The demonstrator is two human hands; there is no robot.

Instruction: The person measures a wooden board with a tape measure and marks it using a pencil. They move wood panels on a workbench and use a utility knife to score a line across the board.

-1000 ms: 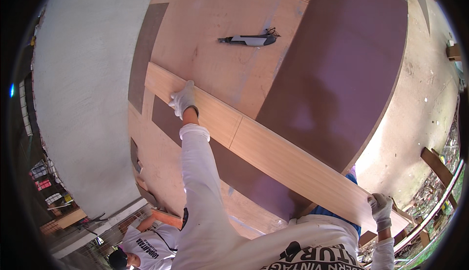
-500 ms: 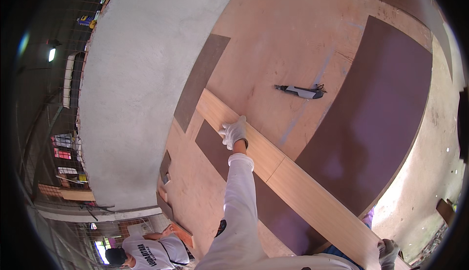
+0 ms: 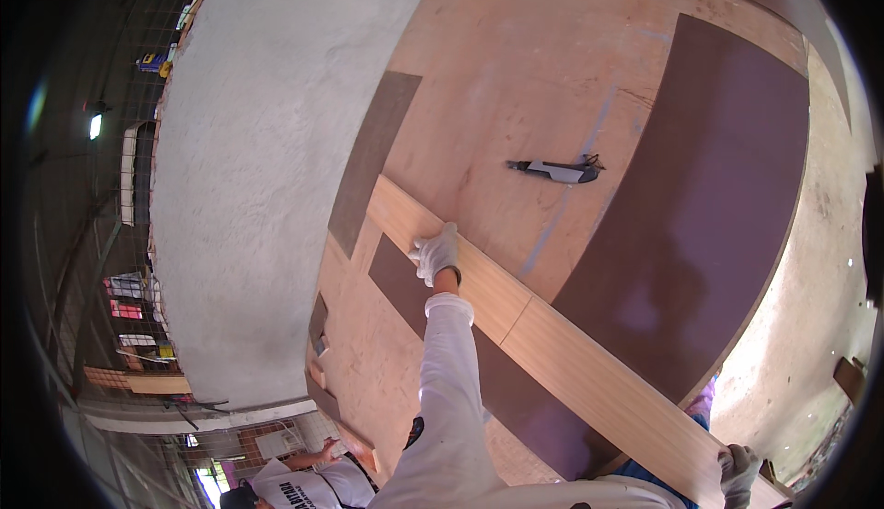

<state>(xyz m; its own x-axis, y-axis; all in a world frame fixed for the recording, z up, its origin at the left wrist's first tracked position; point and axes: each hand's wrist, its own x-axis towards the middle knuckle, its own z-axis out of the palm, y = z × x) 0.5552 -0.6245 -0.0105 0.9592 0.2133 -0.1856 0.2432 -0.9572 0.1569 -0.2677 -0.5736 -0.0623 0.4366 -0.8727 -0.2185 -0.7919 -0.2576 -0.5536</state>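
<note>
Left arm stretched far forward in a long white sleeve, cuff bunched at the wrist. Left hand in a white glove, fingers curled, gripping the near edge of the long wooden plank a little short of its far end. Right hand, also white-gloved, low at the plank's near end, fingers wrapped over its edge, only partly in view. Right forearm mostly hidden below the plank.
</note>
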